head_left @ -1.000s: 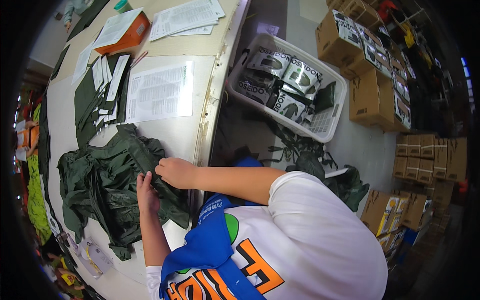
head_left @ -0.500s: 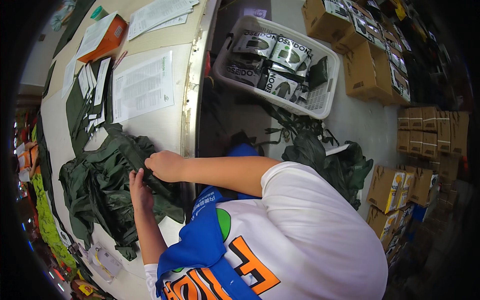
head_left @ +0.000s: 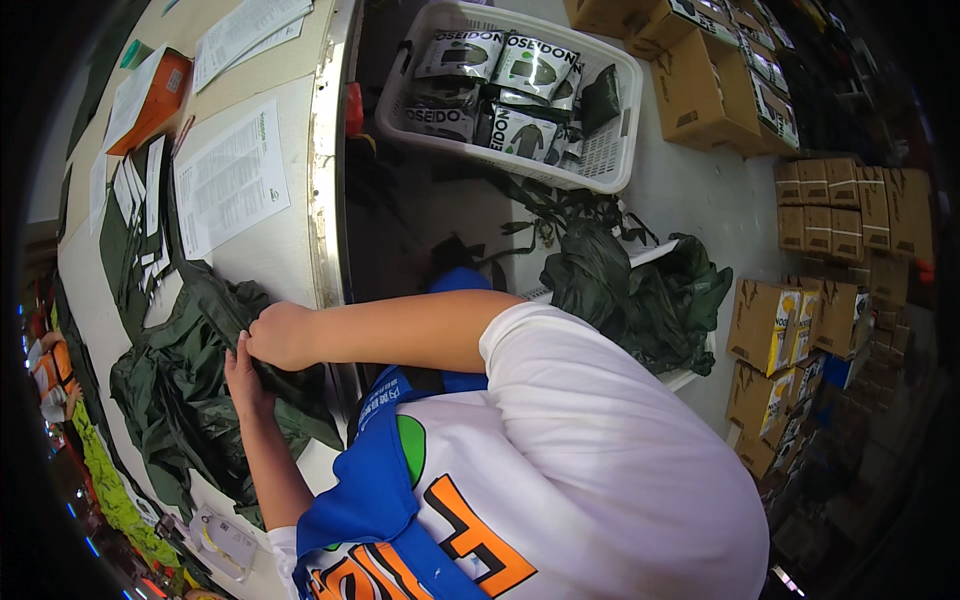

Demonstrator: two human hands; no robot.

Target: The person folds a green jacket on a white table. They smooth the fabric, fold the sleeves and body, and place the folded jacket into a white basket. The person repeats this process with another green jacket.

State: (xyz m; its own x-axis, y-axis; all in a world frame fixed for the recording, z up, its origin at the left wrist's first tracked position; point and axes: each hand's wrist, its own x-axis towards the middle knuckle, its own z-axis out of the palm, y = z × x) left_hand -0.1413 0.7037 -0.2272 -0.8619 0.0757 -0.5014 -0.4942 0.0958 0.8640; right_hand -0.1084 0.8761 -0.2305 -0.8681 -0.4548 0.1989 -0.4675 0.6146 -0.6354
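Note:
A crumpled dark green garment [head_left: 165, 385] of thin, slightly shiny fabric lies heaped on the pale table [head_left: 300, 180]. My right hand [head_left: 282, 336] is closed on a folded edge of it, reaching across from the right. Just below and touching that spot, my left hand [head_left: 247, 382] pinches the same edge between thumb and fingers. A raised band of the fabric runs from the hands toward the far side. Part of the cloth hangs down near the table's edge, beside my apron.
Printed sheets [head_left: 232, 180], an orange box [head_left: 160, 100] and white tags [head_left: 130, 190] lie farther along the table. On the right stand a white basket [head_left: 628, 150] of packed pouches, another dark green cloth heap [head_left: 640, 300] and stacked cartons [head_left: 700, 90].
The whole view has shifted, so the table and basket sit farther left and higher. Both hands keep their hold on the garment's edge, with little visible change in the cloth.

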